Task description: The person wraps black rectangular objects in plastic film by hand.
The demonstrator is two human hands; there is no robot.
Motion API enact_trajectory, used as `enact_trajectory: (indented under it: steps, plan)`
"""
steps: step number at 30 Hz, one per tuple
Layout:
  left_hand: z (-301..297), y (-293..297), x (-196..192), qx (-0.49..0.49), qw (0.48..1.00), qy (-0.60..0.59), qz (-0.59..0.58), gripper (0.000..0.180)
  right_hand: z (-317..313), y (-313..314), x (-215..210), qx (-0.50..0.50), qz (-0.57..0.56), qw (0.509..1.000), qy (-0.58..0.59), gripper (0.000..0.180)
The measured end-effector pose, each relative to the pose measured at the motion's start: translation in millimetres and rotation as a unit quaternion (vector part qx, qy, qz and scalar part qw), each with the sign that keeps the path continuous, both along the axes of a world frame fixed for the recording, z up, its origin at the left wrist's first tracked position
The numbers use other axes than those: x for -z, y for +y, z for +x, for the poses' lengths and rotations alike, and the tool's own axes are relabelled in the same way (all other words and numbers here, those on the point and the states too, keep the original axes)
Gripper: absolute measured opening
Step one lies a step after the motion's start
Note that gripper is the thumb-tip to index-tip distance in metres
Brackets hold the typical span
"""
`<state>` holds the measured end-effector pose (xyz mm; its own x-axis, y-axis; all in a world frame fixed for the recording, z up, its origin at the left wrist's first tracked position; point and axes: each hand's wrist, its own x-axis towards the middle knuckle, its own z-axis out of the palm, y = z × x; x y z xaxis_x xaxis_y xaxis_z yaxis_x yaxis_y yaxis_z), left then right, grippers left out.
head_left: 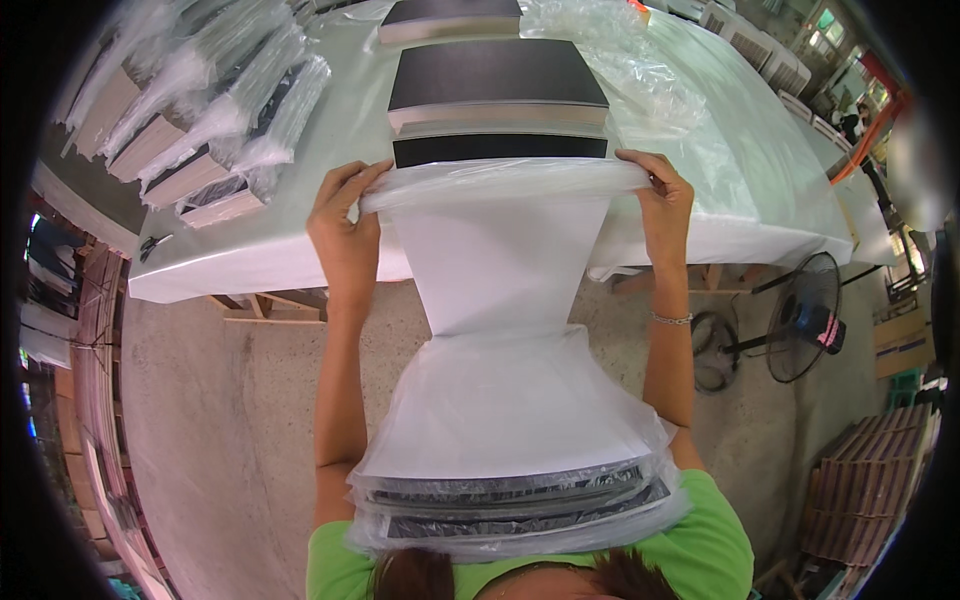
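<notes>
Left hand (345,235) and right hand (665,205) each gripping mouth edge of clear plastic bag (500,400), stretching it open at table (250,260) edge; bagged dark panels (510,500) resting against chest for support; unbagged panels (497,95) stacked ahead.

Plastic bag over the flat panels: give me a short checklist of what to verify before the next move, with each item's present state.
1. Left hand gripping the plastic bag mouth edge: ok.
2. Right hand gripping the other corner: ok.
3. Bag mouth stretched wide between both hands: ok.
4. Panels fully inside, near the chest: ok.
5. Bag free of tears: cannot tell.
6. Dark boards stacked on the table just beyond the hands: ok.
</notes>
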<state>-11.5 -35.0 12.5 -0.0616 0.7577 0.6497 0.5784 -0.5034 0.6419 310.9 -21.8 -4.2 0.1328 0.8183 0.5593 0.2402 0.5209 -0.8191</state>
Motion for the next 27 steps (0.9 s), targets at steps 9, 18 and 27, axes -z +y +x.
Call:
enact_trajectory:
  steps: [9,18,27]
  plan:
    - [-9,-25,-17,0.305,0.726,-0.546,-0.286,0.053,11,-33,3,-0.302,-0.184,0.831,0.430,0.048]
    - [-31,-69,103,0.243,0.707,-0.391,-0.537,0.039,15,-89,84,-0.382,-0.387,0.761,0.354,0.045]
    - [-37,-74,243,0.125,0.752,-0.403,-0.506,0.029,13,-98,195,-0.188,-0.484,0.795,0.315,0.034]
